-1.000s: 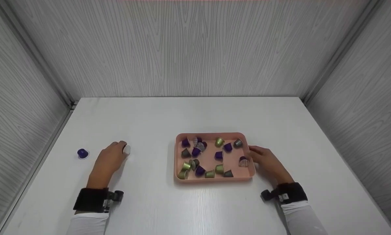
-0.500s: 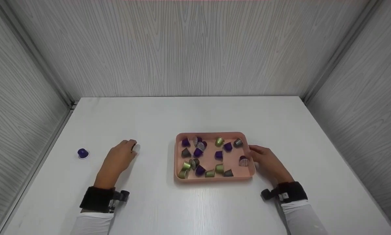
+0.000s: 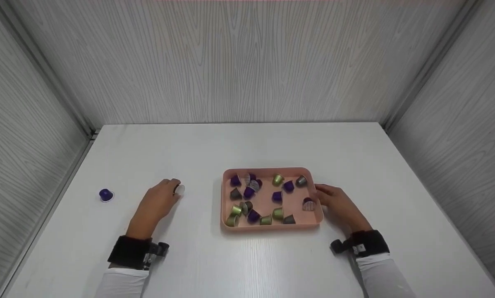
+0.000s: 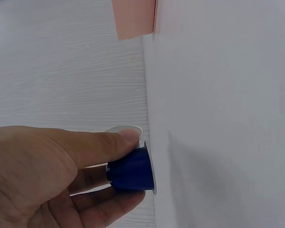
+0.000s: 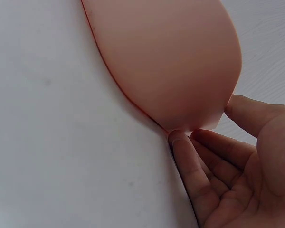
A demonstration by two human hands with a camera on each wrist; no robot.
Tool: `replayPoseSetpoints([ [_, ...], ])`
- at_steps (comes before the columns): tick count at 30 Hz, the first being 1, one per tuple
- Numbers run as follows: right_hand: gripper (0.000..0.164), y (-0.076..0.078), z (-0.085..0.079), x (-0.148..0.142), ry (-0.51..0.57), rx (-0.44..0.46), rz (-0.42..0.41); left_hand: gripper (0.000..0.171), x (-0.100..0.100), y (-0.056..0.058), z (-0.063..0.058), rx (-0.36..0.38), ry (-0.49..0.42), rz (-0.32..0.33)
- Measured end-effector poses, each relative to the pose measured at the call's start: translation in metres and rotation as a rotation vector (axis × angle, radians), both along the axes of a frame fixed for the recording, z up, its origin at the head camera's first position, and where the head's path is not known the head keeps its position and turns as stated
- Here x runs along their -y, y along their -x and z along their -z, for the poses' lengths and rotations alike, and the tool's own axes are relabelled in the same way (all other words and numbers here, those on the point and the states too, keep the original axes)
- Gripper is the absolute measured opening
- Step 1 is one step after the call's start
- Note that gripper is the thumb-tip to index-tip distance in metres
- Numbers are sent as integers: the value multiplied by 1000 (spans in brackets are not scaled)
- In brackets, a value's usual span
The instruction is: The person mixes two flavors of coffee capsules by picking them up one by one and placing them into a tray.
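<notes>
My left hand pinches a dark blue coffee capsule between thumb and fingers, above the table left of the tray. Behind the thumb in the left wrist view shows the pale round rim of what looks like a second capsule, mostly hidden. A pink tray lies at the middle of the table, with several purple, green and grey capsules scattered in it. At its right side my right hand grips the tray wall, thumb at the rim and fingertips low against the base edge.
One blue capsule stands alone on the white table, left of my left hand. Grey wood-grain panels enclose the table at the back and on both sides.
My left hand has moved to the right toward the tray, carrying the blue capsule along. The right hand and the tray stay in place.
</notes>
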State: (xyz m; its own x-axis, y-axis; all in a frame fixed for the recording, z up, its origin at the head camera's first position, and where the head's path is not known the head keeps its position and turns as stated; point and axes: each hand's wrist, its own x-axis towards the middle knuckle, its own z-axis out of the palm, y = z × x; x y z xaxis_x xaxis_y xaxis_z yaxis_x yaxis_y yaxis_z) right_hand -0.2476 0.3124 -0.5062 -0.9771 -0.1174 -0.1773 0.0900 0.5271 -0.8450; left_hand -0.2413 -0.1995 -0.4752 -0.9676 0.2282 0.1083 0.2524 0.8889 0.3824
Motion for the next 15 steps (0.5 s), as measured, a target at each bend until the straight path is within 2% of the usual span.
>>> replayPoseSetpoints([
  [9, 61, 2, 2, -1, 38, -7, -7, 38, -23, 5, -9, -25, -12, 33],
  [15, 61, 4, 3, 0, 55, -2, -18, 35, -41, 10, -14, -80, -5, 71],
])
